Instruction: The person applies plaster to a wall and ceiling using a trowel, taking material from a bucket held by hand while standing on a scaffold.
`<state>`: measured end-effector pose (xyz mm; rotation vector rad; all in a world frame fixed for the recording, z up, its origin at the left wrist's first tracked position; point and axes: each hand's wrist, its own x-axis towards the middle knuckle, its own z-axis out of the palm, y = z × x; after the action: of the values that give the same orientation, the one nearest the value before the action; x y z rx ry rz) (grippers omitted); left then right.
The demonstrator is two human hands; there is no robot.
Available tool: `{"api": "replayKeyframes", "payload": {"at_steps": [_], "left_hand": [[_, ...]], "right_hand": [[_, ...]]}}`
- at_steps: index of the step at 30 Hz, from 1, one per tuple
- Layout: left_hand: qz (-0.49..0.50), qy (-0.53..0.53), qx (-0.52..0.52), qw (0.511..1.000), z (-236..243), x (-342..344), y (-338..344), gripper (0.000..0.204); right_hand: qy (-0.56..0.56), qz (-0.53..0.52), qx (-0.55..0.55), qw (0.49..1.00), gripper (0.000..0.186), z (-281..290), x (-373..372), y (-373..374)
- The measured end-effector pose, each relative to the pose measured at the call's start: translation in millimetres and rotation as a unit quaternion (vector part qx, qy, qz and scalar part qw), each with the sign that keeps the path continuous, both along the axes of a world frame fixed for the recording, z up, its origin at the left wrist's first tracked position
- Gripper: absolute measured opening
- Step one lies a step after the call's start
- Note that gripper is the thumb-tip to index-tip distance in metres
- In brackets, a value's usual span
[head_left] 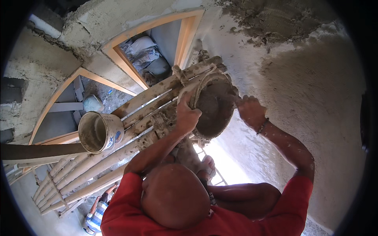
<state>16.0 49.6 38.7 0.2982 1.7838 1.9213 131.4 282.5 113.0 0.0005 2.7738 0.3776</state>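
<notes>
A mortar-crusted bucket (204, 136) sits tilted on the scaffold poles in front of me, with wet grey mortar (214, 103) inside. My left hand (187, 115) is closed on its left rim, thumb toward the opening. At the opposite rim is my right hand (252, 111), its fingers curled and reaching over the bucket's edge. Whatever the right fingers hold is hidden or too small to make out. Mortar specks dot my right forearm, and a dark bracelet circles that wrist. To the left, a second, pale bucket (115, 137) with mortar stains rests by the poles, its mouth facing left.
Round wooden scaffold poles (98, 165) run diagonally beneath me, with gaps between them. Arched wooden frames (153, 21) are set in the wall at upper left. A plastered wall (315, 118) rises at right. Far below, another person in a striped shirt (95, 216) stands near the scaffold.
</notes>
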Motion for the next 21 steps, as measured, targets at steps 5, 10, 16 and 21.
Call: {"api": "replayKeyframes", "payload": {"at_steps": [5,10,16,21], "left_hand": [[-0.023,0.083,0.01,0.996,28,-10,0,0.071],[-0.039,-0.05,0.045,0.997,64,-13,-7,0.07],[0.02,-0.047,0.093,0.994,72,-21,-8,0.067],[0.052,-0.046,0.11,0.991,95,-36,-9,0.062]], "right_hand": [[-0.046,-0.073,-0.169,0.982,0.022,-1,10,-10],[-0.031,-0.141,-0.349,0.926,0.027,-13,23,-45],[0.006,-0.181,-0.412,0.893,0.034,9,8,-50],[0.062,-0.157,-0.414,0.895,0.038,44,4,-33]]}}
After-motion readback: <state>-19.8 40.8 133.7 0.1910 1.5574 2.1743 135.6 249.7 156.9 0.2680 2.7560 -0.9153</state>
